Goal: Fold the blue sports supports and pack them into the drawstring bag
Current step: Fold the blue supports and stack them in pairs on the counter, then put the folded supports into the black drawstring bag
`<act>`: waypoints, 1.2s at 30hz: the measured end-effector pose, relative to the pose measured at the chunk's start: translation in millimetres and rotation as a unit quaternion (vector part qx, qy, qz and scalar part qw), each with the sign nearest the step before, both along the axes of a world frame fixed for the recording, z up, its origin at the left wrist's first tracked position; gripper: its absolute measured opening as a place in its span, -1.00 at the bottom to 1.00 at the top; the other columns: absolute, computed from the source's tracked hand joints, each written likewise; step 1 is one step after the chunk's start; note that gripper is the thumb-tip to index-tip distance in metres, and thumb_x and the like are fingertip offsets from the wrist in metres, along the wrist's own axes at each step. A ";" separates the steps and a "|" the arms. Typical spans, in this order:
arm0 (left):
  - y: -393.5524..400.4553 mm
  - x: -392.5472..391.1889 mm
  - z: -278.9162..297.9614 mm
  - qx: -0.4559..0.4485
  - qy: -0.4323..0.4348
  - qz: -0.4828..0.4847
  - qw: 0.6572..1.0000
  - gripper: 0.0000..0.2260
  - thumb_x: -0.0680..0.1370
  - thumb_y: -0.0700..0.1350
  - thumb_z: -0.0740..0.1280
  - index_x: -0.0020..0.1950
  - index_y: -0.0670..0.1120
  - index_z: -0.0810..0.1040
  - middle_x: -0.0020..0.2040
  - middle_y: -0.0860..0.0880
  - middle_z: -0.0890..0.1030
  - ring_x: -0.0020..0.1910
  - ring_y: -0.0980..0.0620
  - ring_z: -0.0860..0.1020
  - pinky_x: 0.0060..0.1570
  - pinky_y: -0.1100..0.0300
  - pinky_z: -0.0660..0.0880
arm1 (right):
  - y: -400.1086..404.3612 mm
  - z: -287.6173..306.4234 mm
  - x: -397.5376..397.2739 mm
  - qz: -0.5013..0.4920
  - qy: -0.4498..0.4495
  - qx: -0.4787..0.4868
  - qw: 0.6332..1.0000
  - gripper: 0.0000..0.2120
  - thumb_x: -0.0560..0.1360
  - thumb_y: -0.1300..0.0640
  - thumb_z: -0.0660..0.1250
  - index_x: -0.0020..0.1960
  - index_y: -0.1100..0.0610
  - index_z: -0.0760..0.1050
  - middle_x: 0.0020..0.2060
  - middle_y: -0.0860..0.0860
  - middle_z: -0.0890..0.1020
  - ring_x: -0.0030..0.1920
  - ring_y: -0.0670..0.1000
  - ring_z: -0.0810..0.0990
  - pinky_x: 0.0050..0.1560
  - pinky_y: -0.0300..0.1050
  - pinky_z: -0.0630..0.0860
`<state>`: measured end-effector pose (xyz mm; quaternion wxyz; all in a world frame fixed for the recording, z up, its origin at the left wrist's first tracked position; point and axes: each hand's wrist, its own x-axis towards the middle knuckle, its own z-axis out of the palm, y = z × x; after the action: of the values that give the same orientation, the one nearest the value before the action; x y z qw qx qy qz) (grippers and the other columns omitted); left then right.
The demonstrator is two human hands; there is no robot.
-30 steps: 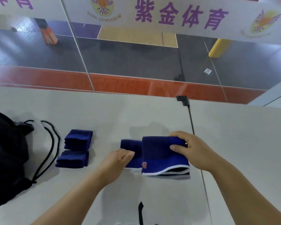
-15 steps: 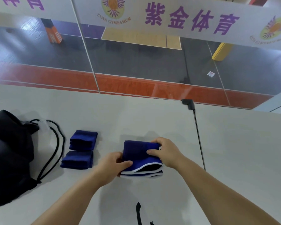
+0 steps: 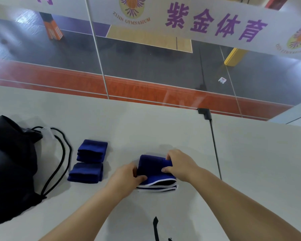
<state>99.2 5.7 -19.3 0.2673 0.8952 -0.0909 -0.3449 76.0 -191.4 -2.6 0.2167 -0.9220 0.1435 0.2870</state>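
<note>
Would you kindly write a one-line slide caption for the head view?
Both hands, left and right, grip a folded blue support beside two folded ones and a black drawstring bag.

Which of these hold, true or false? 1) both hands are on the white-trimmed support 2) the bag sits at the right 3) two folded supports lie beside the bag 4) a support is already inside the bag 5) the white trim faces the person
1) True: the left hand and right hand both grip the white-trimmed support.
2) False: the bag lies at the left edge of the table.
3) True: two folded supports lie just right of its cords.
4) False as far as shown: none is seen going into the bag; its inside is hidden.
5) True: the trim runs along the near edge.
</note>
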 end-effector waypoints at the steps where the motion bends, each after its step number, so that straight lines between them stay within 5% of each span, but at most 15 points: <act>1: 1.0 1.0 0.8 0.013 0.001 -0.017 1.000 -0.80 0.49 0.08 0.33 -0.20 -0.01 0.42 -0.29 0.04 0.48 -0.33 0.08 0.43 -0.35 0.22 0.33 | -0.1 3.1 -1.5 -0.011 0.007 0.008 1.000 -0.70 0.42 -0.04 0.43 -0.06 0.05 0.35 -0.02 0.01 0.49 -0.07 0.06 0.50 -0.11 -0.09 0.43; 6: 9.8 0.6 4.9 0.031 0.017 -0.052 0.998 -0.79 0.51 0.13 0.27 -0.08 0.00 0.46 -0.16 0.04 0.52 -0.17 0.01 0.50 -0.22 0.19 0.38 | 0.0 22.1 -13.1 -0.069 0.021 0.038 0.997 -0.57 0.37 -0.03 0.44 0.12 0.15 0.39 0.01 0.06 0.54 -0.01 0.09 0.57 0.00 0.03 0.53; 12: 29.3 -8.3 23.5 0.057 -0.010 -0.097 0.994 -0.66 0.50 0.15 0.29 0.17 -0.02 0.47 0.10 0.00 0.56 -0.03 0.02 0.52 -0.02 0.19 0.47 | -0.2 49.0 -25.9 -0.044 -0.027 0.001 0.999 -0.68 0.31 -0.01 0.44 -0.02 0.09 0.46 -0.08 0.03 0.57 -0.13 0.05 0.60 -0.10 0.00 0.62; 21: 82.8 -52.2 56.1 0.085 -0.042 -0.034 0.995 -0.65 0.50 0.15 0.29 0.21 0.01 0.45 0.06 0.08 0.51 -0.05 0.09 0.49 -0.03 0.26 0.38 | 17.5 81.2 -51.9 0.100 -0.154 -0.088 0.979 -0.73 0.40 0.10 0.33 0.08 -0.03 0.40 -0.10 -0.10 0.60 -0.15 -0.06 0.56 -0.15 -0.14 0.57; 36: 235.9 -80.3 95.7 0.084 -0.158 0.061 0.982 -0.79 0.48 0.17 0.31 0.04 0.11 0.49 -0.09 0.16 0.54 -0.12 0.21 0.52 -0.07 0.24 0.52 | 132.8 127.0 -56.6 0.135 -0.224 0.033 0.965 -0.67 0.38 0.07 0.41 0.07 -0.13 0.40 -0.06 -0.20 0.57 -0.10 -0.07 0.56 -0.11 -0.16 0.62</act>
<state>18.9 241.6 76.4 0.1940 0.9615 -0.0480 -0.1888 19.4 -58.7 124.4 0.2329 -0.9659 -0.0435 0.1047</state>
